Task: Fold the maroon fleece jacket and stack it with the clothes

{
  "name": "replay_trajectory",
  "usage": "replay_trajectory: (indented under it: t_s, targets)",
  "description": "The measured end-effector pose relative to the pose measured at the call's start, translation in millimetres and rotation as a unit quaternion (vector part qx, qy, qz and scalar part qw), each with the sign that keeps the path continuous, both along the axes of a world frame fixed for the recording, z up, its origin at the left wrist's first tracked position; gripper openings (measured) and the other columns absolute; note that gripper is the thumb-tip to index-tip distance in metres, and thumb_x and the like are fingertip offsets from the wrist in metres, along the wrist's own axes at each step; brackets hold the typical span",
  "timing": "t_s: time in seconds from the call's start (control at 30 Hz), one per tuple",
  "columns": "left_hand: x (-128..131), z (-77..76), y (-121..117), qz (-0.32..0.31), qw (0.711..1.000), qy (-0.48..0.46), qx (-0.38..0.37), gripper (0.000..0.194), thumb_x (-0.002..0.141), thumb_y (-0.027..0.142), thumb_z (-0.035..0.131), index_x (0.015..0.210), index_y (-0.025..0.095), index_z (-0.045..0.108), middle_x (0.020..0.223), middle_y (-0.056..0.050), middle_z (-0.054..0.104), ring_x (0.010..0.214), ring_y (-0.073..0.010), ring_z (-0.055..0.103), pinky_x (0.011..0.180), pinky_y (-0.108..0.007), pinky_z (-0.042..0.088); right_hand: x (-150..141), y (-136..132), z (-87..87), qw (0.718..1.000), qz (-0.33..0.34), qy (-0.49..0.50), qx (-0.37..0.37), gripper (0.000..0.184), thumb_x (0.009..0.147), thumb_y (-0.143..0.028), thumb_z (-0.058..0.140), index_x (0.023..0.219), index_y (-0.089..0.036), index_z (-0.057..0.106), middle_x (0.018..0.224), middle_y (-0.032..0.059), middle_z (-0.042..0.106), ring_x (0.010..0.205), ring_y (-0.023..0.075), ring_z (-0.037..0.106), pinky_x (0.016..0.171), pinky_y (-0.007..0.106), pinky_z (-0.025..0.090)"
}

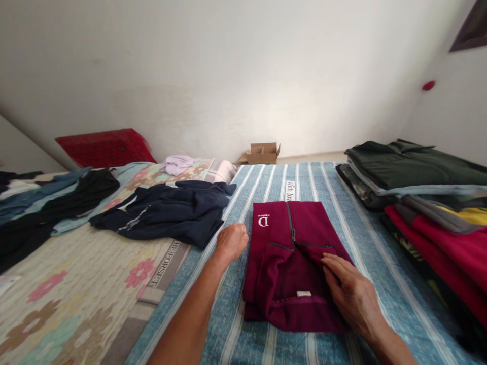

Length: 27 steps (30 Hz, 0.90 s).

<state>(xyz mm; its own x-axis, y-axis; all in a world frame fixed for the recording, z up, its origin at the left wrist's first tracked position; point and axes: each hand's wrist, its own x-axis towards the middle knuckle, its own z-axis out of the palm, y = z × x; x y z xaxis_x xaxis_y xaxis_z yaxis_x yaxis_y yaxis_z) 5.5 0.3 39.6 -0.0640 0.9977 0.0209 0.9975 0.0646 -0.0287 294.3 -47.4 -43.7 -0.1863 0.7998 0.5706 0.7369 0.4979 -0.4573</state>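
Observation:
A folded maroon zip jacket (262,268) lies on the blue striped bedspread (236,294), its collar end toward me. White lettering shows on its chest, and a small white label sits inside the neck. My right hand (352,289) rests on the right side of the collar, fingers extended and together, gripping nothing. Just off the jacket's left edge, my left hand (231,241) is curled into a fist above the bedspread, with nothing visible in it. A dark navy garment (171,210) lies loosely spread to the left of that fist.
Stacks of folded clothes stand at the right, a dark green garment (414,165) on one and a red garment (445,233) in another. Jeans and black clothing (79,200) lie loose at far left on a floral cover (95,284). A cardboard box (262,153) sits by the wall.

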Motion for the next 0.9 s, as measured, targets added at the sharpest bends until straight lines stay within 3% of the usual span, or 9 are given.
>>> replay_trajectory:
  t_s: [0.1,0.23,0.33,0.47,0.63,0.8,0.9]
  targets:
    - [-14.8,0.8,-6.3,0.046,0.999,-0.020,-0.001,0.021,0.079,0.016,0.043,0.074,0.017,0.064,0.081,-0.006,0.068,0.078,-0.0186,0.063,0.065,-0.025,0.039,0.5,0.3,-1.4,1.000,0.003,-0.003,0.009,0.025,0.090,-0.028,0.043,0.101,-0.020,0.064,0.105,0.0059,0.068,0.096,0.0185,0.064,0.086,0.034,0.052]
    - [-9.3,-7.1,-6.2,-0.023,0.992,-0.127,0.008,0.020,0.079,0.018,0.048,0.066,0.018,0.063,0.073,-0.002,0.067,0.072,-0.0149,0.060,0.064,-0.023,0.038,0.9,0.6,-2.5,1.000,0.003,-0.008,0.015,0.024,0.090,-0.028,0.044,0.101,-0.019,0.064,0.105,0.0056,0.068,0.095,0.0188,0.064,0.086,0.035,0.052]
    - [7.7,-15.7,0.7,-0.013,0.982,-0.186,0.041,0.014,0.078,0.025,0.055,0.067,0.018,0.062,0.072,-0.001,0.065,0.070,-0.0143,0.058,0.065,-0.023,0.038,1.0,0.5,-2.2,1.000,0.006,-0.008,0.022,0.024,0.090,-0.028,0.044,0.100,-0.019,0.064,0.104,0.0059,0.068,0.095,0.0192,0.064,0.085,0.035,0.053]
    - [22.6,-23.8,10.0,0.032,0.980,-0.187,0.064,0.010,0.073,0.027,0.062,0.067,0.019,0.060,0.077,-0.002,0.061,0.070,-0.0151,0.056,0.065,-0.025,0.038,1.1,0.2,-2.0,0.999,0.007,-0.006,0.032,0.024,0.091,-0.029,0.044,0.100,-0.019,0.064,0.103,0.0062,0.068,0.094,0.0195,0.064,0.084,0.034,0.053]
    - [16.9,-28.8,15.9,0.062,0.973,-0.203,0.093,0.005,0.066,0.017,0.059,0.070,0.019,0.057,0.077,-0.002,0.060,0.073,-0.0162,0.056,0.066,-0.025,0.039,1.4,0.1,-2.8,0.999,0.008,-0.002,0.035,0.023,0.090,-0.028,0.044,0.100,-0.019,0.064,0.103,0.0062,0.068,0.094,0.0196,0.065,0.083,0.034,0.054]
    - [6.5,-30.0,17.2,0.071,0.966,-0.240,0.068,0.008,0.068,0.015,0.052,0.066,0.019,0.059,0.067,0.002,0.062,0.066,-0.0133,0.057,0.059,-0.022,0.037,2.0,0.1,-3.8,0.999,0.011,0.001,0.031,0.023,0.090,-0.027,0.045,0.100,-0.019,0.063,0.103,0.0067,0.068,0.095,0.0196,0.064,0.084,0.035,0.053]
    - [9.3,-29.1,16.0,0.069,0.965,-0.248,0.055,0.007,0.069,0.022,0.056,0.063,0.019,0.059,0.067,0.001,0.063,0.066,-0.0144,0.057,0.059,-0.023,0.038,2.3,-0.1,-3.8,0.999,0.012,0.003,0.029,0.022,0.090,-0.027,0.045,0.100,-0.019,0.063,0.103,0.0067,0.068,0.096,0.0196,0.064,0.085,0.035,0.053]
